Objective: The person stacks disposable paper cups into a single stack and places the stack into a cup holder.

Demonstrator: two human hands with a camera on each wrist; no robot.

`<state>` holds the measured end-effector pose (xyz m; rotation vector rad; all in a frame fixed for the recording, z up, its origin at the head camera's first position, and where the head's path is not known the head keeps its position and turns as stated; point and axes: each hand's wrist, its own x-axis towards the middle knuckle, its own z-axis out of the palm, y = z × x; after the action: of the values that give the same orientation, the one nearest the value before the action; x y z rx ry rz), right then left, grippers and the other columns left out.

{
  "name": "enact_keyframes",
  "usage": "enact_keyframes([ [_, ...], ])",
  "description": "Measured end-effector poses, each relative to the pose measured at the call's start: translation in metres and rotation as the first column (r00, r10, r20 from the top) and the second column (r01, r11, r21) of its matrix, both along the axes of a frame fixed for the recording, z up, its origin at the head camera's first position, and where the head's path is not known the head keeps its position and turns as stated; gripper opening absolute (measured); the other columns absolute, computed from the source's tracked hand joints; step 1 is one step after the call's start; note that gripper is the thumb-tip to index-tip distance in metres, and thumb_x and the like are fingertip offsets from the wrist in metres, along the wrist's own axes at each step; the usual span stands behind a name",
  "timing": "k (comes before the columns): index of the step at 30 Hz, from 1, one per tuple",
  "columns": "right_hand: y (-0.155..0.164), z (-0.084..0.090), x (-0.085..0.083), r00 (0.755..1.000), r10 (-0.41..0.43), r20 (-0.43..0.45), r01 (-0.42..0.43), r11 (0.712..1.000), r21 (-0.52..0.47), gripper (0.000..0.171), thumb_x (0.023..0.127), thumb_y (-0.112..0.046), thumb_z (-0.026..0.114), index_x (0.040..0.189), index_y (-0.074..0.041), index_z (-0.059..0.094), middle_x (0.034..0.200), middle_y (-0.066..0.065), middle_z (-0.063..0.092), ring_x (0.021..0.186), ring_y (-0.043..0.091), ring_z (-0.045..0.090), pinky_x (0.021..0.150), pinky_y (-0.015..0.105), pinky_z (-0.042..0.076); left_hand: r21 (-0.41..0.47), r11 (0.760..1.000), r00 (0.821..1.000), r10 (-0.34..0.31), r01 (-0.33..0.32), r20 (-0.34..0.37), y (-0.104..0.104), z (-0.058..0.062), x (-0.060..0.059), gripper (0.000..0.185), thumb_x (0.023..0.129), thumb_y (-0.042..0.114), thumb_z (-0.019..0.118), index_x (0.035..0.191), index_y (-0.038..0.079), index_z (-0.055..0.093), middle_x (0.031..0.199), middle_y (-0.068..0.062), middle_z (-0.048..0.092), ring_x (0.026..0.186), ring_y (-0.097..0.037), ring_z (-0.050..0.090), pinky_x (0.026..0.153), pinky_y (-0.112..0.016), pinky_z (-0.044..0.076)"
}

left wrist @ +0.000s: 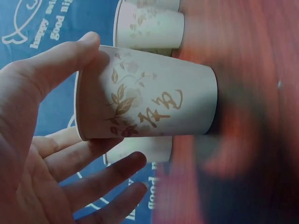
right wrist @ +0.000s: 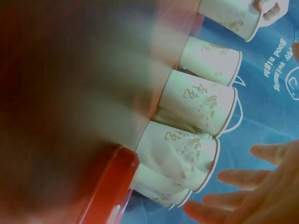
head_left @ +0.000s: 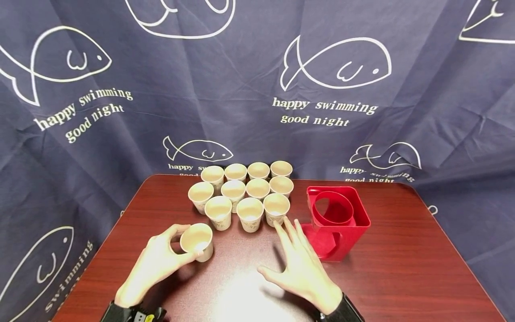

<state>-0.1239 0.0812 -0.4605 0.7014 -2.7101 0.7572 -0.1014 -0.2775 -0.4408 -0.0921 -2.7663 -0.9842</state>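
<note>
Your left hand (head_left: 154,264) has its grip on a single paper cup (head_left: 197,241), thumb on one side of the rim and a finger on the far side, the remaining fingers loose beneath it as the left wrist view shows. The cup stands upright on the tabletop (head_left: 402,268), near and left of the cluster of paper cups (head_left: 245,192), apart from the closest one in the near row.

Your right hand (head_left: 303,268) is released: fingers straight and spread, hovering low over the tabletop and holding nothing. Its fingertips lie just beside the rightmost cup of the near row (head_left: 276,208) and close to the near-left corner of the red cup holder (head_left: 338,219).

What could go wrong, as I judge it: the cup wall is thin paper, so a hard pinch at the rim may buckle it, while a light one may let it slip or tip. The cluster is packed tight with cups touching, so a sweep of your right fingers could topple the near row and knock the others over. The red holder is light-looking plastic; a nudge from that hand could slide it. The wrist views are blurred, so I cannot tell whether the held cup holds anything.
</note>
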Motion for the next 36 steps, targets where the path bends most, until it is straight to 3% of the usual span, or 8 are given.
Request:
enact_keyframes([
  [6,0.004,0.0,0.004,0.999,-0.02,0.044,0.02,1.0,0.009,0.107,0.075,-0.074,0.074,0.162,-0.026,0.034,0.167,0.008,0.033,0.157,0.038,0.022,0.104,0.071,0.044,-0.011,1.0,1.0,-0.012,0.013,0.027,0.019,0.0,0.006,0.061,0.069,0.063,0.088,0.121,0.041,0.066,0.107,0.023,0.072,0.089,0.001,0.068,0.076,-0.027,0.055],
  [11,0.008,-0.001,0.008,0.997,-0.028,0.073,0.027,1.0,0.012,0.106,0.076,-0.076,0.073,0.162,-0.028,0.033,0.168,0.005,0.031,0.158,0.037,0.021,0.102,0.073,0.044,-0.005,0.999,0.998,-0.031,0.032,0.051,0.037,0.001,0.009,0.062,0.063,0.066,0.09,0.116,0.044,0.065,0.105,0.028,0.069,0.091,0.003,0.068,0.079,-0.029,0.057],
  [15,0.012,-0.002,0.012,0.998,-0.024,0.061,0.023,1.0,0.016,0.107,0.076,-0.076,0.073,0.162,-0.026,0.034,0.169,0.005,0.031,0.157,0.038,0.022,0.104,0.072,0.043,0.028,0.995,0.994,-0.094,0.093,0.053,0.051,0.001,0.011,0.061,0.062,0.062,0.092,0.114,0.045,0.064,0.103,0.03,0.068,0.089,0.003,0.068,0.08,-0.029,0.057],
  [21,0.019,-0.005,0.017,0.999,0.013,0.04,-0.014,1.0,0.012,0.107,0.077,-0.074,0.073,0.161,-0.02,0.035,0.167,0.007,0.034,0.155,0.039,0.028,0.115,0.061,0.039,0.011,0.981,0.98,-0.193,0.193,0.043,0.07,-0.001,0.012,0.062,0.064,0.061,0.091,0.116,0.043,0.063,0.103,0.03,0.067,0.087,0.003,0.065,0.077,-0.026,0.055],
  [27,0.025,-0.006,0.023,0.996,0.062,0.057,-0.063,0.998,0.019,0.106,0.079,-0.077,0.069,0.162,-0.023,0.032,0.168,0.0,0.033,0.154,0.031,0.032,0.117,0.053,0.04,0.034,0.947,0.945,-0.322,0.32,0.051,0.091,-0.002,0.013,0.067,0.067,0.06,0.09,0.124,0.038,0.062,0.108,0.022,0.071,0.094,-0.001,0.069,0.08,-0.032,0.058],
  [36,0.032,-0.003,0.03,0.974,0.115,0.197,-0.111,0.993,-0.033,0.105,0.076,-0.084,0.066,0.162,-0.041,0.023,0.169,-0.012,0.026,0.156,0.025,0.029,0.115,0.053,0.042,0.047,0.889,0.889,-0.457,0.455,0.031,0.115,-0.003,0.016,0.066,0.071,0.061,0.087,0.126,0.035,0.06,0.109,0.019,0.071,0.096,-0.001,0.069,0.081,-0.031,0.059],
])
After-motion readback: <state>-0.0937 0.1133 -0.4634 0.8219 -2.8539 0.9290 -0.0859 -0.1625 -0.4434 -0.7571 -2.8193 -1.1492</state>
